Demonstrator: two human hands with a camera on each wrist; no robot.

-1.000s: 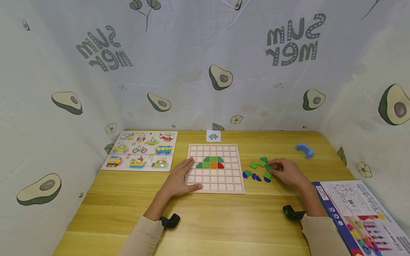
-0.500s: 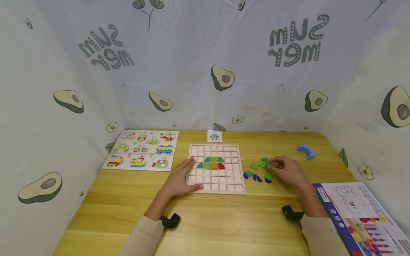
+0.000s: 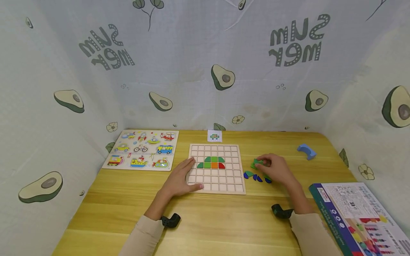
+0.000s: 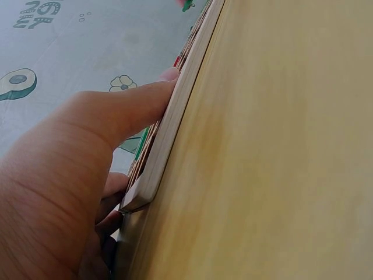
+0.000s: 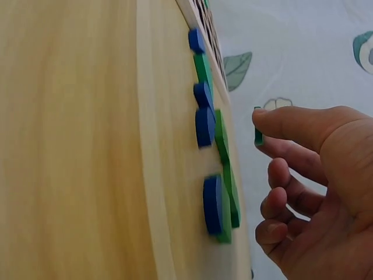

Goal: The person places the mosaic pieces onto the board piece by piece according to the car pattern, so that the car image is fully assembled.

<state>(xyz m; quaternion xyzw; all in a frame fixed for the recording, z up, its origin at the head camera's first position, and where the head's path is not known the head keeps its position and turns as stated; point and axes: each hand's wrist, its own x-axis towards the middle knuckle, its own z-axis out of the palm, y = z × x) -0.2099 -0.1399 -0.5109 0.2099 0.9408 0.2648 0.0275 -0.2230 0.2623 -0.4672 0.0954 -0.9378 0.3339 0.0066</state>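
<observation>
A: Right hand (image 3: 274,168) pinches a green tile (image 3: 257,163), lifted just right of the board (image 3: 216,168).

B: Yep, left hand (image 3: 181,179) lies flat on the board edge; I'd set it down square.

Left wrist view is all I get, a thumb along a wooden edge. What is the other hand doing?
Observer: The right hand pinches a green piece in its fingers, clear of the table, above the loose blue and green pieces.
Operator: What's filled in so far?
Observer: The grid board holds a small dome of green tiles, with one orange and one red tile in its lower row.
Operator: Anything beyond it?
Observer: A small picture card lies just past its far edge.
</observation>
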